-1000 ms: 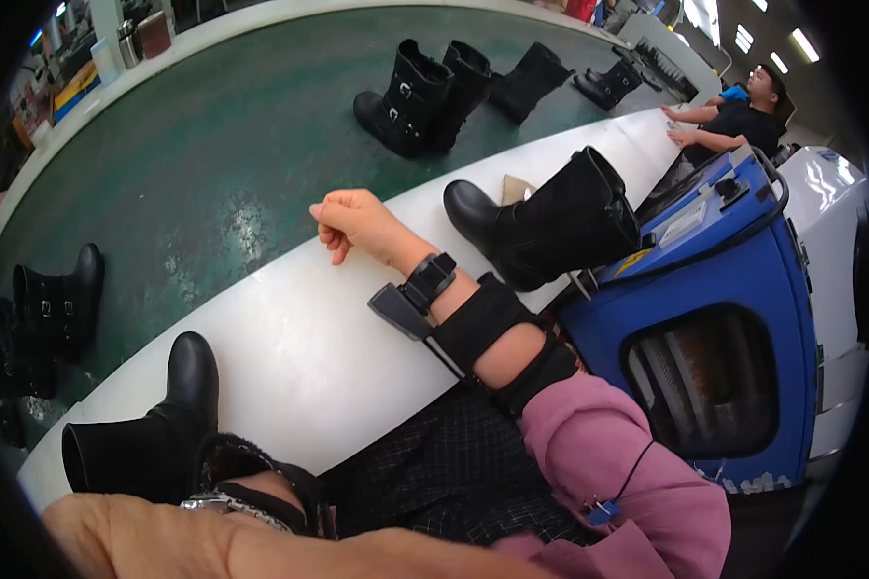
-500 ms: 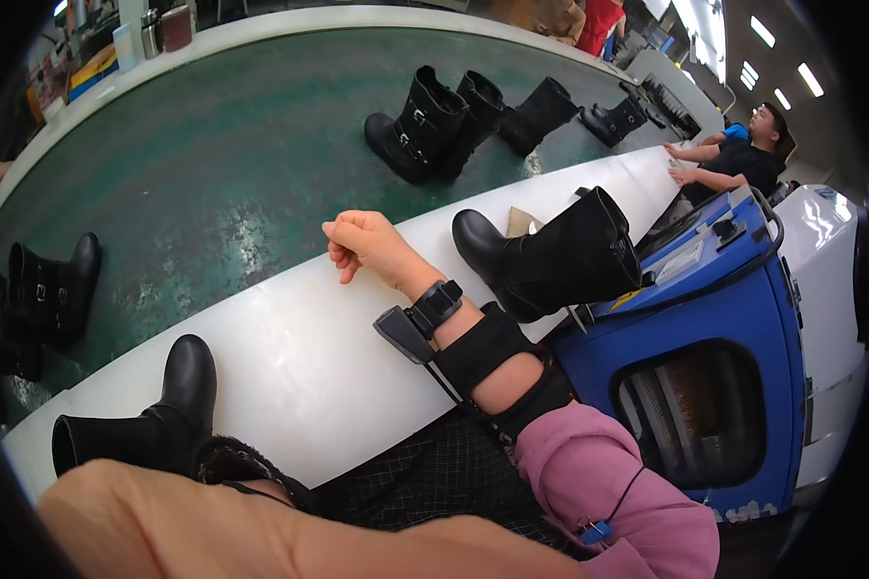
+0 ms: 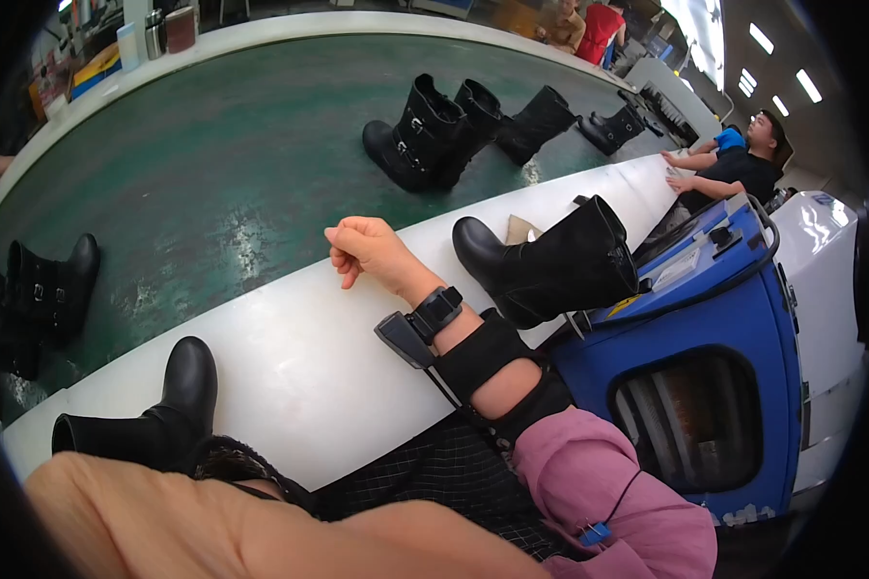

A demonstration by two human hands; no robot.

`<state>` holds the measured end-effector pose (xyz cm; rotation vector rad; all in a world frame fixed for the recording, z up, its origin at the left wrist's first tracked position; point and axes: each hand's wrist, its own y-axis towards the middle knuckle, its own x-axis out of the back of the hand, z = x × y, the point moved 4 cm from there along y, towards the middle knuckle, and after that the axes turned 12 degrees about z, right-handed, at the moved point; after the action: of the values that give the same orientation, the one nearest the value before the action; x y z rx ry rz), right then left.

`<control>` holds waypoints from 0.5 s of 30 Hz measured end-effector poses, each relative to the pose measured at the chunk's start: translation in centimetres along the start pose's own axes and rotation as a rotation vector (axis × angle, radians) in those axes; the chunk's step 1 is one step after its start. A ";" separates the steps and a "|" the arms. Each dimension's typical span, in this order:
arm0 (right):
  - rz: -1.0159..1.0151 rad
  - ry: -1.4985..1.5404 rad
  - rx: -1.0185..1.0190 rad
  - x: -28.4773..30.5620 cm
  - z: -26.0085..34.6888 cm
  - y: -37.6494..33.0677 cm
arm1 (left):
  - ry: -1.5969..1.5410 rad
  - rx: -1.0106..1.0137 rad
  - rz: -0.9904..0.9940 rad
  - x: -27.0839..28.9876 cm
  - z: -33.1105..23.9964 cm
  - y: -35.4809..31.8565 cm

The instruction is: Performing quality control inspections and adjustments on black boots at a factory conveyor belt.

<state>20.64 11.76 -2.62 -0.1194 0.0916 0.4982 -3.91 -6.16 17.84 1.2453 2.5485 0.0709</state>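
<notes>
My right hand [image 3: 369, 253] hovers over the white work ledge, fingers loosely curled into a fist, and nothing shows in them. A black boot [image 3: 550, 261] lies on its side on the ledge, to the right of that hand. Very close to the camera, at the lower left, is bare skin of my left hand or forearm [image 3: 183, 516]; its fingers are hidden or out of the picture. Beyond it another black boot [image 3: 154, 415] lies on the ledge, toe pointing away. Next to this boot, a dark fuzzy-edged opening [image 3: 246, 458] is partly covered.
Black buckled boots [image 3: 420, 135] stand on the green surface [image 3: 193, 183] beyond the white ledge [image 3: 309, 357], with more boots [image 3: 53, 289] at the left. A blue machine with a window [image 3: 686, 415] is at my right. Another person [image 3: 739, 169] sits farther along the ledge.
The view has shifted very slightly. My right hand keeps the same curled pose, and the skin at the lower left has moved a little. The boots lie as before.
</notes>
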 end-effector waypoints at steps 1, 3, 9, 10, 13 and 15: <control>-0.001 -0.002 0.006 0.2 -0.2 0.1 | -0.003 0.006 0.006 0.1 0.2 0.3; -0.017 -0.008 0.002 1.2 -0.6 -0.2 | -0.014 0.019 0.022 0.3 0.8 1.2; 0.019 -0.021 0.012 -0.2 0.2 0.4 | 0.450 -0.053 -0.276 0.4 0.9 1.2; 0.017 -0.033 0.020 0.0 0.3 0.3 | 0.552 -0.076 -0.333 0.7 1.1 1.5; 0.010 -0.028 0.024 -0.1 0.3 0.1 | 0.876 -0.152 -0.513 1.2 1.3 1.7; 0.013 -0.013 0.029 -0.3 0.4 0.4 | 1.105 -0.211 -0.642 1.2 0.9 1.5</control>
<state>20.18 11.97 -2.24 -0.0873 0.0867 0.5108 -3.17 -4.37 16.98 0.2056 3.5480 1.1062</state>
